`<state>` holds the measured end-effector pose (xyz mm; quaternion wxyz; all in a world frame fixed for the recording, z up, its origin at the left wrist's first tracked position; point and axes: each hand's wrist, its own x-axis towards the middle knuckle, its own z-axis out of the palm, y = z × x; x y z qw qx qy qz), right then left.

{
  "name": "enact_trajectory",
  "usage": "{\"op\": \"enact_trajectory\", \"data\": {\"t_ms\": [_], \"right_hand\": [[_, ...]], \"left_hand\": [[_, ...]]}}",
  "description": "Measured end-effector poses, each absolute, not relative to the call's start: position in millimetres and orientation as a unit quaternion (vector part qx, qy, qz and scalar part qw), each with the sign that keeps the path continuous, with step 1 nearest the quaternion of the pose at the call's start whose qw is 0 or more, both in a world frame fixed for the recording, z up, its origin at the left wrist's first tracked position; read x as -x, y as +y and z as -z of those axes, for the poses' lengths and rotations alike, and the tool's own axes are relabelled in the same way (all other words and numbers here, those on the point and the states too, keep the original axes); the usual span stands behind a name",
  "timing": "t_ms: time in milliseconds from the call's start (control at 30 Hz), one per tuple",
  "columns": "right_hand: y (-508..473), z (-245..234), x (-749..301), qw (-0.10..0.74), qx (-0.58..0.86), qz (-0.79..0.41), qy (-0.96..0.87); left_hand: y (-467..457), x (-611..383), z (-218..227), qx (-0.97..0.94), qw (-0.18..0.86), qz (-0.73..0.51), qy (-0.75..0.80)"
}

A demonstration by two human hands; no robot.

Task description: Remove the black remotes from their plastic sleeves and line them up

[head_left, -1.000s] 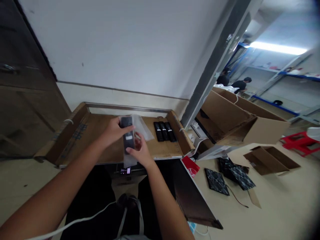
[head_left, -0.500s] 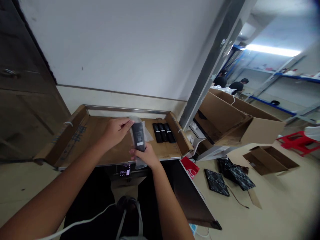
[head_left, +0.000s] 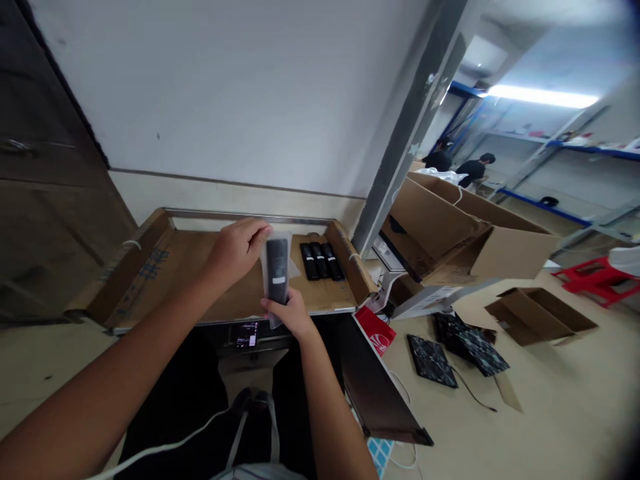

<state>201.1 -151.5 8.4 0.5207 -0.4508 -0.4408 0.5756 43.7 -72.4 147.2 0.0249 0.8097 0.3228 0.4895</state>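
Observation:
A black, bar-shaped remote control point(head_left: 278, 257) with a small white label stands upright inside a frosted clear plastic bag point(head_left: 266, 263). My left hand point(head_left: 239, 248) pinches the top edge of the bag between thumb and fingers. Around the lower end of the bagged remote, my right hand point(head_left: 290, 311) is closed, thumb in front. Three similar black remotes point(head_left: 320, 261) lie side by side at the right of the cardboard-lined tray point(head_left: 193, 250). Behind the bagged remote, another clear plastic piece point(head_left: 295, 268) partly shows on the cardboard.
Under the tray's front edge is a lit phone screen point(head_left: 247, 335). A dark flat panel point(head_left: 375, 387) leans at my right leg. Large open cardboard boxes point(head_left: 445, 233) stand to the right, and dark patterned panels point(head_left: 431, 361) lie on the floor. Two people sit far back.
My left hand has shifted slightly up along the bag's top. The bagged remote is now more upright and faces me more squarely. The view has moved a little.

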Motion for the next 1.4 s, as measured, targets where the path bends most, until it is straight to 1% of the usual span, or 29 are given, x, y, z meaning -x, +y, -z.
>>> {"op": "enact_trajectory", "data": {"t_ms": [133,300,433,600,700,900,1033,1133,1300,1367,1400], "right_hand": [[-148,-9,-203,0.529,0.452,-0.561,-0.448],[-143,-12,-205,0.527,0.452,-0.532,-0.485],[-144,-16,-208,0.519,0.456,-0.525,-0.497],[-142,-16,-206,0.505,0.472,-0.502,-0.520],[-135,-12,-201,0.509,0.482,-0.497,-0.512],[-127,-12,-197,0.500,0.498,-0.449,-0.548],[-126,-11,-198,0.494,0.516,-0.415,-0.563],[-122,-3,-197,0.505,0.534,-0.372,-0.567],[-121,14,-194,0.523,0.565,-0.295,-0.566],[-125,17,-194,0.522,0.585,-0.262,-0.563],[-127,17,-196,0.518,0.599,-0.245,-0.559]], "left_hand": [[-68,-43,-151,-0.793,0.149,-0.464,0.366],[-63,-38,-166,-0.812,0.181,-0.428,0.353],[-66,-33,-182,-0.839,0.224,-0.373,0.326],[-69,-34,-190,-0.828,0.149,-0.410,0.352],[-64,-36,-190,-0.827,0.139,-0.428,0.337],[-51,-38,-191,-0.876,0.083,-0.365,0.304],[-51,-36,-198,-0.880,0.036,-0.370,0.295],[-58,-33,-213,-0.860,-0.011,-0.401,0.316],[-69,2,-257,-0.772,-0.085,-0.501,0.381],[-58,32,-263,-0.699,-0.082,-0.546,0.454],[-48,49,-260,-0.660,-0.072,-0.574,0.480]]}}
